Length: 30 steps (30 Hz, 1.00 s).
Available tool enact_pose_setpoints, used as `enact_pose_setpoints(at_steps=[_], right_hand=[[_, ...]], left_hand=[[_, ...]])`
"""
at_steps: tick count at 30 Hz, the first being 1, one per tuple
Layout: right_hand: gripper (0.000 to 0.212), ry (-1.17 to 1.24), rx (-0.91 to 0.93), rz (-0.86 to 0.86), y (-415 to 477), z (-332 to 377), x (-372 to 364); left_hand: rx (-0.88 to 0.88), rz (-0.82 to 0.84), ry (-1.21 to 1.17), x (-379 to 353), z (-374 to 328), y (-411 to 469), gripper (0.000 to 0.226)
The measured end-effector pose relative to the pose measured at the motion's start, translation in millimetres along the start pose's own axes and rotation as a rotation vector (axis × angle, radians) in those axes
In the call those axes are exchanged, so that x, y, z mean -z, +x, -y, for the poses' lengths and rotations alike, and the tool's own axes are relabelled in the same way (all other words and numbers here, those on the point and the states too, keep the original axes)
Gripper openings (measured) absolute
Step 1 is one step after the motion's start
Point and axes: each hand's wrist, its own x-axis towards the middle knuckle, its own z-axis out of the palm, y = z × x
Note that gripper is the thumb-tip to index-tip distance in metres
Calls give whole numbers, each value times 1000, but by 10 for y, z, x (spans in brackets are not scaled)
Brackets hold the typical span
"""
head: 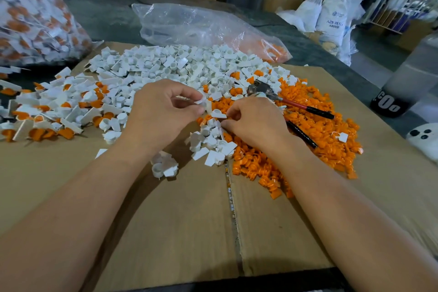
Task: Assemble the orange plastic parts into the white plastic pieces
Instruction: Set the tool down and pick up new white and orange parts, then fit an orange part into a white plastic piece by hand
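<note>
My left hand (pixel 163 111) pinches a small white plastic piece (pixel 205 103) between thumb and fingers, above the middle of the cardboard. My right hand (pixel 254 121) is curled beside it, fingertips on another white piece (pixel 218 114); what sits inside its fingers is hidden. A broad heap of loose white pieces (pixel 180 66) lies beyond the hands. Loose orange parts (pixel 315 130) are heaped to the right. Joined white-and-orange pieces (pixel 54 111) lie at the left.
Flattened cardboard (pixel 166 220) covers the table. Pliers with red and black handles (pixel 296 106) lie on the orange heap. A clear plastic bag (pixel 201 26) lies behind, a filled bag of joined pieces (pixel 35 12) at far left, a white device (pixel 424 137) at right.
</note>
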Motion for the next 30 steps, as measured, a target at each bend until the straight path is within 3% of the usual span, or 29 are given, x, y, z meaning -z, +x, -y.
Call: enact_pose_setpoints(at_steps=[7, 12, 17, 22, 25, 30], right_hand=[[17, 160, 19, 35, -20, -38, 37], [10, 422, 38, -52, -51, -49, 117], [11, 702, 100, -99, -117, 53, 183], [27, 609, 203, -109, -133, 96, 154], [16, 660, 173, -119, -150, 143, 154], [16, 634, 174, -125, -168, 220, 103]], left_hand=[[25, 37, -7, 8, 4, 2, 14], [50, 71, -16, 15, -25, -3, 39], [30, 89, 35, 5, -16, -6, 40], [23, 99, 21, 1, -2, 4, 42], [17, 94, 29, -13, 0, 13, 42], [-5, 93, 31, -22, -17, -1, 43]])
